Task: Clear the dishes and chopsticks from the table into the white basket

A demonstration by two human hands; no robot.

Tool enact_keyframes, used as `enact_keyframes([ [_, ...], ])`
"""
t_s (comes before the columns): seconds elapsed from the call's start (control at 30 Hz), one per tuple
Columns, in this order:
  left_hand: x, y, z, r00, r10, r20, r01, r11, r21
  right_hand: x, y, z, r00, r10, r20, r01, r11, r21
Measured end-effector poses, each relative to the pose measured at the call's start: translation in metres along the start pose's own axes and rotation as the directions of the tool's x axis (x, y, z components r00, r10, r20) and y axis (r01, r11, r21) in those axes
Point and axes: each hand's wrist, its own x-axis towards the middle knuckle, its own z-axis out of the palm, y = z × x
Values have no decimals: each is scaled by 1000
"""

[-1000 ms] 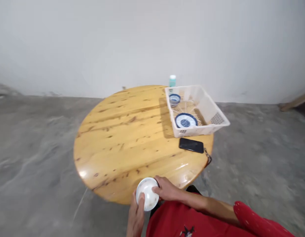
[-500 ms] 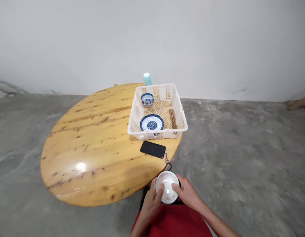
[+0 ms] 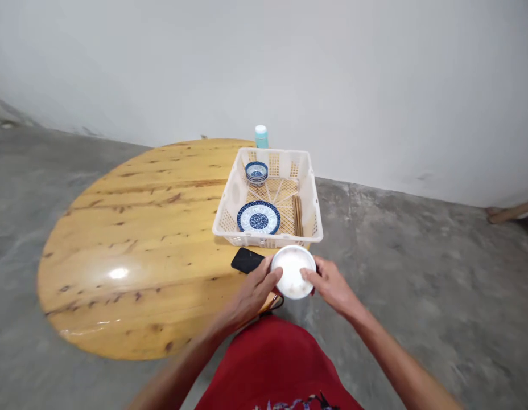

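Observation:
A white bowl [image 3: 293, 267] is held between both my hands, its inside turned up toward me, just in front of the basket. My left hand [image 3: 262, 285] grips its left rim with the thumb inside. On the right rim, my right hand [image 3: 330, 283] is closed the same way. Beyond the bowl stands a white plastic basket [image 3: 267, 240]. Inside it are a blue-and-white plate [image 3: 259, 219], stacked small bowls [image 3: 256, 172] at the back left, and a bundle of wooden chopsticks [image 3: 297, 216] along the right side.
The basket rests on the right end of an oval wooden table [image 3: 131, 245]. A black phone [image 3: 247, 260] lies before it, partly behind my left hand. A dark cord loop [image 3: 277, 302] hangs by the table edge. Behind the basket is a light-blue bottle [image 3: 261, 137] near the wall.
Both my hands have lifted the bowl forward, from near my body toward the basket's front edge. The bowl and left hand now cover part of the phone. The view has shifted slightly.

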Motion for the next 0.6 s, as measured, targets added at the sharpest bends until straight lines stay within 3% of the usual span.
enact_keyframes([
  [0.1,27,18,-25,1000,20,5,-19,997,-70,42,-28,-9,998,-27,55,26,999,21],
  [0.23,75,24,-51,999,28,-15,-30,980,-198,100,-47,-13,996,27,89,-35,996,88],
  [0.4,145,25,-69,995,-3,-99,-19,976,-219,178,-47,-22,983,148,112,-158,983,94],
  [0.6,237,10,-77,978,-47,-206,-9,965,-262,279,-31,-47,970,211,122,-204,977,-68],
])
